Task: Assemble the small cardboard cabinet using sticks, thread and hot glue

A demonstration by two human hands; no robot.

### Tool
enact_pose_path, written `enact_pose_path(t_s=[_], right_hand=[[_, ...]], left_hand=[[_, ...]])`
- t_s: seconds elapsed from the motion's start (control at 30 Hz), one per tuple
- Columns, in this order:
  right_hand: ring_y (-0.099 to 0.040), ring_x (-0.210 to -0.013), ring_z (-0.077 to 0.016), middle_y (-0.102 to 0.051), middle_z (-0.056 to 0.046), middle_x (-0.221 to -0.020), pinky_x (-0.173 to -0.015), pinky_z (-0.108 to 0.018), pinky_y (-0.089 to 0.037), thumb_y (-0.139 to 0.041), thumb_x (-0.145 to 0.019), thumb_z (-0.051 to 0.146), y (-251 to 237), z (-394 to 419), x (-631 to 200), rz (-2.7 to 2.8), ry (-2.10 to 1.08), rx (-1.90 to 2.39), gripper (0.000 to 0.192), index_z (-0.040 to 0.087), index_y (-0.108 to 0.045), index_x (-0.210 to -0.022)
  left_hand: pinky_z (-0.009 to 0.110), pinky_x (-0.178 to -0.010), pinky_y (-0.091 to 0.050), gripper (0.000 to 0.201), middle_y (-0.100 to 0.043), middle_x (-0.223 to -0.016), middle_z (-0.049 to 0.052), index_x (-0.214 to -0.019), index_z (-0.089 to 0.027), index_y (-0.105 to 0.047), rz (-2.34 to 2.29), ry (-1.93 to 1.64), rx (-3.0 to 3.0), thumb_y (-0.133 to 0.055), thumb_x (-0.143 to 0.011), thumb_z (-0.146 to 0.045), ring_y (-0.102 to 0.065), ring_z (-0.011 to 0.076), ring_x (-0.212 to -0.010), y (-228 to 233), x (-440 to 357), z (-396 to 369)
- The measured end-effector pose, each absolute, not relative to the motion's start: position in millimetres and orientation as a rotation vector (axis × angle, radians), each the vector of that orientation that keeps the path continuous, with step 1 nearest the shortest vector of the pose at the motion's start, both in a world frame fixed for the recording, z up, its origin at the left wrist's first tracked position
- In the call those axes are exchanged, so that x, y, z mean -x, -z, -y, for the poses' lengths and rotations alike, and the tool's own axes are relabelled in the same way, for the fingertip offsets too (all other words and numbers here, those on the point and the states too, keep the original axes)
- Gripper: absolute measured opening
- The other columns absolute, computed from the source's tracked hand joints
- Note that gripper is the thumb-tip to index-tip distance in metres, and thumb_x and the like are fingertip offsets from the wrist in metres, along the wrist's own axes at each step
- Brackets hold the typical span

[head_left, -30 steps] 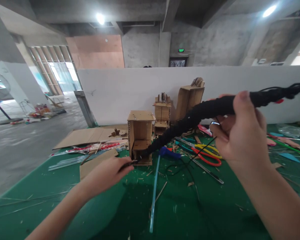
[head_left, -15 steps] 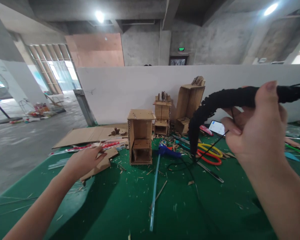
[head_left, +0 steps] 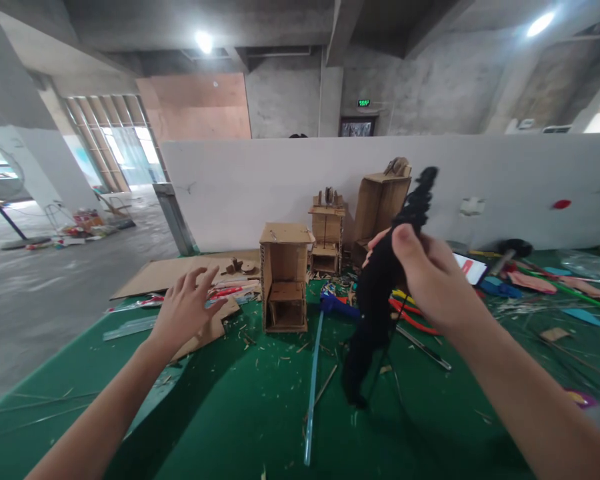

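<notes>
My right hand (head_left: 430, 280) grips a thick bundle of black cord (head_left: 373, 300), which is raised over the table and slants down toward me. A loose strand hangs beside it. My left hand (head_left: 183, 310) holds nothing; its fingers are spread above a cut cardboard piece (head_left: 205, 340). Between the hands stands a small open-fronted cardboard box (head_left: 287, 233) with an inner step. In front of it lies a blue glue gun (head_left: 340, 308) with a long translucent glue stick (head_left: 311, 393). The bundle partly hides the gun and the orange-handled scissors (head_left: 423, 321).
Behind stand a narrow cardboard model (head_left: 326, 223) with discs on top and a taller one (head_left: 375, 207). A utility knife (head_left: 425, 350) lies right of the bundle. A phone (head_left: 470, 268) and plastic scraps are farther right. A white partition (head_left: 240, 187) rises behind the table.
My right hand has moved left and down, swinging the black bundle from nearly level to steeply slanted. My left hand's fingers have lifted and spread, away from the cardboard scraps.
</notes>
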State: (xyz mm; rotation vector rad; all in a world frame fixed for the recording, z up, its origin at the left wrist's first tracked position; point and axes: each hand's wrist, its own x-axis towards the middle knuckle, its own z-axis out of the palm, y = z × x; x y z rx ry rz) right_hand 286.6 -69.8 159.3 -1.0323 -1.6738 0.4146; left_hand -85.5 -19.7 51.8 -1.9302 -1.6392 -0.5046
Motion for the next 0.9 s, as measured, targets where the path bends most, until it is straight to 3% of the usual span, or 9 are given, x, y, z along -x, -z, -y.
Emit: enact_pose_path(t_s=[0.2,0.43,0.5,0.53,0.63,0.77,0.9], right_hand=[[-0.046,-0.056,-0.0127,-0.047,0.001,-0.062,-0.049,-0.027,-0.035,-0.039,-0.084,0.066,-157.3,74.4,-277.4,1.787,-0.359,1.101,0.050,0.020,-0.059,-0.082],[-0.049,-0.056,-0.0125,-0.053,0.000,-0.064,-0.048,-0.025,-0.035,-0.042,-0.085,0.063,-153.6,77.5,-271.9,1.850,-0.430,1.141,0.047,0.018,-0.056,-0.080],[-0.052,-0.059,-0.0136,-0.057,-0.001,-0.067,-0.051,-0.025,-0.037,-0.045,-0.085,0.061,-150.2,79.5,-265.0,1.872,-0.460,1.128,0.044,0.018,-0.055,-0.079],[-0.053,-0.062,-0.0142,-0.059,-0.001,-0.069,-0.053,-0.025,-0.038,-0.046,-0.085,0.059,-148.5,80.9,-261.0,1.885,-0.475,1.108,0.043,0.018,-0.056,-0.080],[-0.058,-0.071,-0.0169,-0.063,-0.003,-0.078,-0.060,-0.027,-0.042,-0.047,-0.087,0.053,-144.3,85.2,-250.6,1.939,-0.521,1.041,0.036,0.019,-0.058,-0.084],[-0.060,-0.088,-0.0191,-0.065,-0.005,-0.094,-0.072,-0.029,-0.045,-0.043,-0.091,0.046,-143.7,88.0,-249.5,1.945,-0.594,0.992,0.030,0.021,-0.058,-0.099],[-0.059,-0.077,-0.0170,-0.065,-0.004,-0.087,-0.064,-0.028,-0.043,-0.038,-0.094,0.042,-146.5,84.9,-257.2,2.003,-0.642,0.981,0.031,0.020,-0.059,-0.098]], left_hand=[[0.043,-0.094,-0.042,0.038,-0.057,-0.114,0.013,-0.113,-0.017,-0.059,1.475,0.673,2.199,-0.037,-0.091,-0.039,-0.053,0.0275,-0.108,-48.8,81.2,19.4],[0.030,-0.077,-0.048,0.014,-0.063,-0.088,0.005,-0.094,-0.019,-0.060,1.067,1.200,2.226,-0.050,-0.084,-0.019,-0.060,0.0186,-0.085,-70.6,33.4,58.0],[0.035,-0.081,-0.049,0.022,-0.062,-0.096,0.007,-0.101,-0.019,-0.058,0.991,1.260,2.243,-0.059,-0.079,-0.025,-0.060,0.0225,-0.092,-80.6,0.3,78.9],[0.036,-0.081,-0.049,0.037,-0.061,-0.102,0.008,-0.111,-0.019,-0.054,1.069,1.240,2.319,-0.062,-0.077,-0.030,-0.059,0.0235,-0.094,-85.7,-17.9,88.5],[0.032,-0.070,-0.053,0.063,-0.058,-0.105,0.008,-0.128,-0.022,-0.038,1.264,1.338,2.690,-0.066,-0.074,-0.037,-0.060,0.0210,-0.089,-102.4,-69.0,105.4],[0.036,-0.078,-0.050,0.039,-0.058,-0.107,0.009,-0.115,-0.023,-0.049,1.406,1.587,2.737,-0.061,-0.078,-0.027,-0.059,0.0235,-0.096,-127.2,-102.4,96.9],[0.030,-0.062,-0.049,0.028,-0.061,-0.084,0.004,-0.106,-0.021,-0.053,1.657,1.907,2.929,-0.056,-0.079,-0.022,-0.060,0.0174,-0.072,-140.2,-98.1,84.1]])
